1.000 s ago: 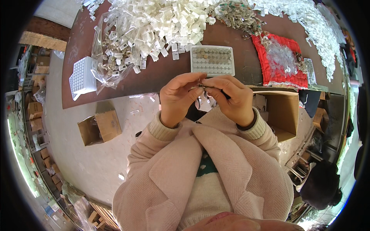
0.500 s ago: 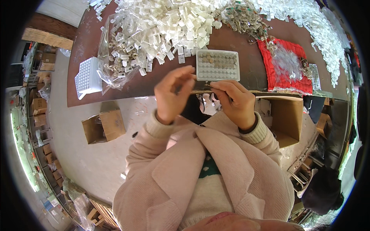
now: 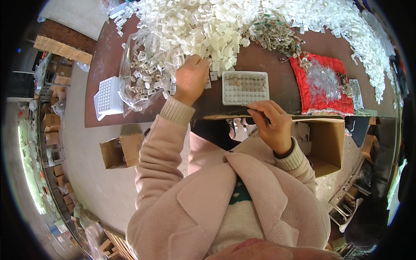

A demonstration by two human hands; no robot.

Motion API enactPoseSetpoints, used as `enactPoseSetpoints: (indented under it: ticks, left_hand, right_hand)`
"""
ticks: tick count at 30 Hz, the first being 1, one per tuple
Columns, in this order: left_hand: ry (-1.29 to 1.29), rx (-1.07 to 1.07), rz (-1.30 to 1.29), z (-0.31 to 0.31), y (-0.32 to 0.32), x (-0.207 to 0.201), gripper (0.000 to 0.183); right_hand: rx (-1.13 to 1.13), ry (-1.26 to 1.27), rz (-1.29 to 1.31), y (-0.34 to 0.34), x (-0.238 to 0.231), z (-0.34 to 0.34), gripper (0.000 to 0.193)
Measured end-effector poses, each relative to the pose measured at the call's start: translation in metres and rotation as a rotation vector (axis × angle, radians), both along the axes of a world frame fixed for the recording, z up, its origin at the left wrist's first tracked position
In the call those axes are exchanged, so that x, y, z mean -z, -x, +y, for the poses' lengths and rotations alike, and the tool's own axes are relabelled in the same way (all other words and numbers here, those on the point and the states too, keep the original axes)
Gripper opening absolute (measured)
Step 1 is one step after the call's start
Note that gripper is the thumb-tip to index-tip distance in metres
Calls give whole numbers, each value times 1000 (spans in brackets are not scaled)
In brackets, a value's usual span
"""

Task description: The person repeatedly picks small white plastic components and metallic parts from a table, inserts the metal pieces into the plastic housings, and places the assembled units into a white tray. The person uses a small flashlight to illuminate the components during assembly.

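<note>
At the near edge of a heap of small translucent white plastic pieces (image 3: 216, 32), my left hand (image 3: 190, 80) is closed, its fingers curled and the tips among the pieces. Whatever it may hold is hidden. My right hand (image 3: 274, 126) pinches a tiny dark piece (image 3: 245, 106) between thumb and forefinger, just above the table's front edge. Close beyond it lies a white tray (image 3: 245, 103) with rows of small pockets. Round brownish-grey bits (image 3: 253, 83) fill some of its far pockets; nearer pockets look pale.
Stacked white pocketed trays (image 3: 109, 97) and a clear bag of pieces (image 3: 141, 71) lie left. Beyond the tray sits a pile of brownish metal-looking parts (image 3: 275, 37). A red cloth (image 3: 318, 82) with clear plastic bits lies right. Open cardboard boxes (image 3: 325, 143) stand below the table.
My left hand has moved up and away from me, from beside the tray to the white heap. My right hand stays near the tray's front edge, still pinching. The whole view has shifted slightly.
</note>
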State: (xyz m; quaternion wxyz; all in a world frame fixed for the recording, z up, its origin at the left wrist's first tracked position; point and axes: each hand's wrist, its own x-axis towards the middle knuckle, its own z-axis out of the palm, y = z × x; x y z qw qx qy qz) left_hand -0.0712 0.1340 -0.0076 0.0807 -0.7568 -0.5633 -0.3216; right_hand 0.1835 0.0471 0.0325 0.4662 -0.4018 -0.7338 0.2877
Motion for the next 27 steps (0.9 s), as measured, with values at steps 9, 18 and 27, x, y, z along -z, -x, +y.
enactPoseSetpoints:
  ticks: [9,18,27]
  left_hand:
    - [296,-44,-970,-40,8,-18,3]
    - [628,487,-1679,-119,-48,-21,10]
    - [497,504,-1556,-132,-61,-21,26]
  right_hand:
    - [-115,174,142,5,1,0,15]
    - [-314,477,644,32,-3,-7,16]
    - [-317,604,787,19,-8,-7,16]
